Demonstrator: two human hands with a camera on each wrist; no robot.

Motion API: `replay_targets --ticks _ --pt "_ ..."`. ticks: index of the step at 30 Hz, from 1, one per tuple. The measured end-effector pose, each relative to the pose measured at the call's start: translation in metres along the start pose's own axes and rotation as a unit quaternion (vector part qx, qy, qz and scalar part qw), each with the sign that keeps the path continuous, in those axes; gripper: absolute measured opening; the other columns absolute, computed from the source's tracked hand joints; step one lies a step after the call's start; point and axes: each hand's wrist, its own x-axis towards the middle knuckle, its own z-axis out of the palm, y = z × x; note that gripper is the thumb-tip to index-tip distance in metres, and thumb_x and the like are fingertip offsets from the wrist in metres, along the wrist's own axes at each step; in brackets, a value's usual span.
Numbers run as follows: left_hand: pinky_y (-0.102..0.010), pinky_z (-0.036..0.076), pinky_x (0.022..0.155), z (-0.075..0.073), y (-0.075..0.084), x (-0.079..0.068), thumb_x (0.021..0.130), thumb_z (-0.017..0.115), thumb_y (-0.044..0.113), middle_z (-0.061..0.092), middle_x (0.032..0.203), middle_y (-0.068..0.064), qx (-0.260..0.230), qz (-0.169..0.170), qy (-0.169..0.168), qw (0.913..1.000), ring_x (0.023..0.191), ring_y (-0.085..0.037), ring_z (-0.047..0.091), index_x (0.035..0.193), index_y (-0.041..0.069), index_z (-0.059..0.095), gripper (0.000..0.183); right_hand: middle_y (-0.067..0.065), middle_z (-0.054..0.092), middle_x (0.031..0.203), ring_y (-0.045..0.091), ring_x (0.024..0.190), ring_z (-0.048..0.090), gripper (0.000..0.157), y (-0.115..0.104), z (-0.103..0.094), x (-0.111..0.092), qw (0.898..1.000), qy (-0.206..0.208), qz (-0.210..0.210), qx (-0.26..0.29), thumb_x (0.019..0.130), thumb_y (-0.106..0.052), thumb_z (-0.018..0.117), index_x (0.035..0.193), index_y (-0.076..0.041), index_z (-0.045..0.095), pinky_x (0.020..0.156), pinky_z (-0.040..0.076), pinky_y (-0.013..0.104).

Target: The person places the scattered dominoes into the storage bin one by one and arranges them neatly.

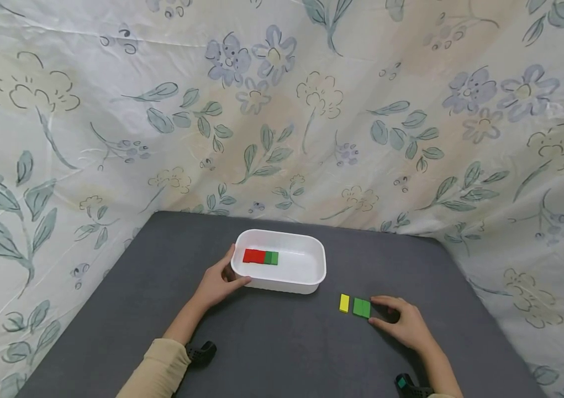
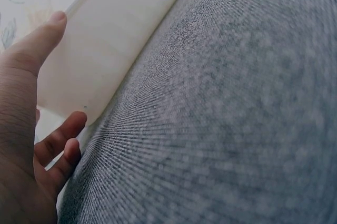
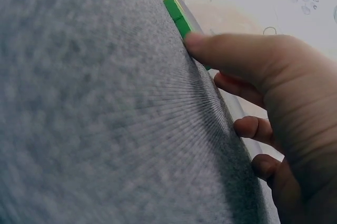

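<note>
A white plastic tub [image 1: 274,286] stands on the table, with red blocks [image 1: 254,256] and green blocks [image 1: 271,258] in a row inside. My left hand [image 1: 215,283] grips its left end, thumb at the near side and fingers round the far corner. In the left wrist view the thumb [image 2: 50,37] lies along the tub's wall. To the right of the tub, two flat green blocks [image 1: 362,308] lie side by side, a yellow block [image 1: 344,303] just left of them. My right hand [image 1: 403,321] pinches the right-hand green block by its ends, between thumb and index finger.
The dark grey table [image 1: 282,342] spreads round the tub and blocks. Behind it hangs a floral cloth [image 1: 282,138], which also comes down along both sides. A black wrist device [image 1: 202,354] sits at the left cuff, another [image 1: 408,387] at the right wrist.
</note>
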Motion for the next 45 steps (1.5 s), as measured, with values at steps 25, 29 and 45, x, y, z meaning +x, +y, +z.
replay_targets --ticks 25,29,45 --pt "-0.027 0.046 0.067 -0.001 0.0 -0.004 0.087 0.089 0.037 0.063 0.09 -0.002 0.0 -0.005 0.003 1.0 0.079 -0.016 0.054 0.169 0.013 0.028 0.105 -0.001 0.078 0.117 0.015 0.093 0.068 0.039 0.0 0.006 -0.002 0.999 0.02 -0.023 0.021 0.079 -0.023 0.096 0.116 -0.019 0.083 0.076 0.054 0.032" --pt "-0.027 0.045 0.067 -0.001 0.0 -0.004 0.088 0.088 0.037 0.063 0.09 -0.002 -0.001 -0.008 0.003 1.0 0.079 -0.015 0.053 0.169 0.012 0.028 0.103 0.001 0.079 0.116 0.015 0.091 0.068 0.037 -0.001 0.005 -0.002 0.999 0.04 -0.033 0.006 0.079 -0.02 0.095 0.115 -0.017 0.084 0.075 0.054 0.032" --pt "-0.027 0.046 0.066 -0.001 0.001 -0.003 0.087 0.089 0.037 0.062 0.091 -0.002 0.001 -0.006 0.005 1.0 0.08 -0.017 0.054 0.169 0.013 0.029 0.104 0.005 0.078 0.118 0.01 0.077 0.055 0.037 -0.019 -0.012 0.008 0.992 0.111 -0.047 0.034 0.08 -0.015 0.094 0.115 -0.017 0.083 0.065 0.043 0.03"
